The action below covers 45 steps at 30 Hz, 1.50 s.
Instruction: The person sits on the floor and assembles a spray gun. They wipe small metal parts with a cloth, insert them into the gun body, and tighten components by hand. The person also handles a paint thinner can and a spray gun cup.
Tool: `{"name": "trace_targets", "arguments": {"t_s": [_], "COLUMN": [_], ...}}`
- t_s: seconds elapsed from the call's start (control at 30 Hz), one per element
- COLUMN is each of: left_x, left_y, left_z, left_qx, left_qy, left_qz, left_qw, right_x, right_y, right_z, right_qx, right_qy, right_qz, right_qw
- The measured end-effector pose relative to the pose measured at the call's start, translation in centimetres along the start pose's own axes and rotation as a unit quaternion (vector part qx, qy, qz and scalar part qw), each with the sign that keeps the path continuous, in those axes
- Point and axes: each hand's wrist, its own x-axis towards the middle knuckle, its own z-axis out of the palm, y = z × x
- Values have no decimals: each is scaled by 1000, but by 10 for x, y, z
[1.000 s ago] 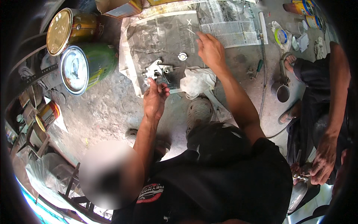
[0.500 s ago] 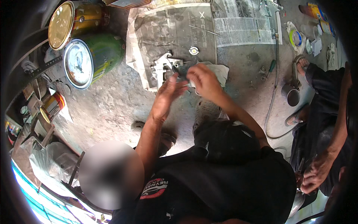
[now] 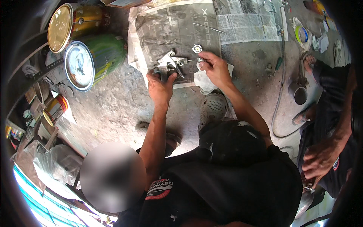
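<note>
A silvery spray gun lies over the dark printed sheet on the floor, its trigger toward me. My left hand is closed round its near end, thumb and fingers on the metal. At the other end of the gun, my right hand pinches a small metal part; a thin rod runs between that part and the gun. Whether the rod sits inside the gun I cannot tell. Just beyond my right fingertips lies a round white piece with a yellow centre. A crumpled white cloth lies under my right hand.
Newspaper covers the floor at the far right, a thin rod near it. Two large cans, one yellow, one green, lie left. A hose, screwdriver and metal cup are right, beside another person's hand.
My left hand has moved left and taken hold of the spray gun. My right hand has moved right and now pinches the small metal part beside the gun's end.
</note>
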Motion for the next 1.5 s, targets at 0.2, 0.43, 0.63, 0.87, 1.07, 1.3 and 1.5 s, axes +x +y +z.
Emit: {"name": "trace_targets", "arguments": {"t_s": [0.2, 0.43, 0.63, 0.87, 1.07, 1.3, 1.5], "left_x": [10, 20, 6, -6, -17, -10, -15], "left_y": [6, -15, -3, 33, 27, 43, 58], "left_z": [2, -21, -61, -66, -54, -63, -76], "left_qx": [45, -457, -566, -564, -514, -473, -377], "left_qy": [0, -210, -297, -292, -291, -260, -224], "left_qz": [-20, -274, -185, -179, -135, -160, -66], "left_qw": [999, 820, 747, 751, 795, 826, 896], "right_x": [4, -4, -5, -16, -26, -39, -38], "right_y": [6, -28, -52, -81, -122, -133, -122], "right_z": [-6, -19, -13, 2, -13, -11, -11], "right_qx": [-2, 126, 198, 137, -6, -63, -81], "right_qy": [-31, -99, -118, -72, -39, -11, -2], "right_qz": [18, 65, 37, -52, -215, -253, -239], "right_qw": [999, 985, 972, 987, 976, 965, 968]}}
